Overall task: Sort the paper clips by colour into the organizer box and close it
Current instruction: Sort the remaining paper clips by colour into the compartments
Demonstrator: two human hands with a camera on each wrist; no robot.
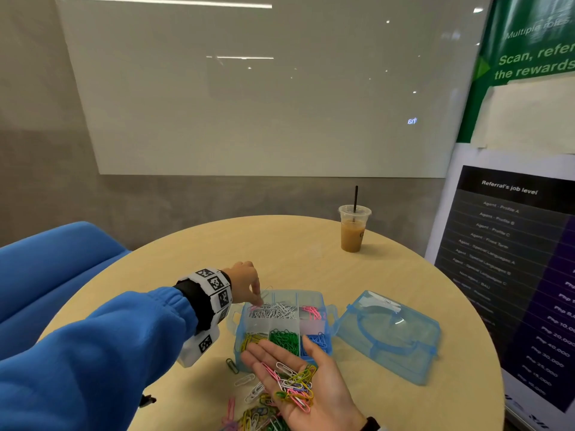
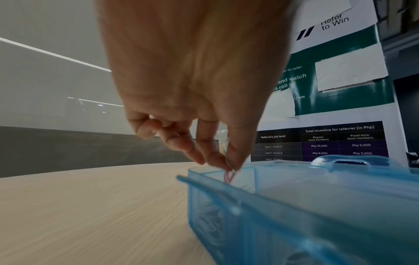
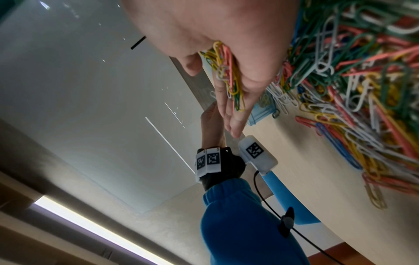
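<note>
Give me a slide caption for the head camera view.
Left hand lowers a pink clip over the organizer box; right hand cradles mixed paper clips.

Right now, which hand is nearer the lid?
Right. The right hand lies palm up with mixed clips at the box's near edge, close beside the lid. The left hand pinches a clip over the box's far-left corner.
</note>
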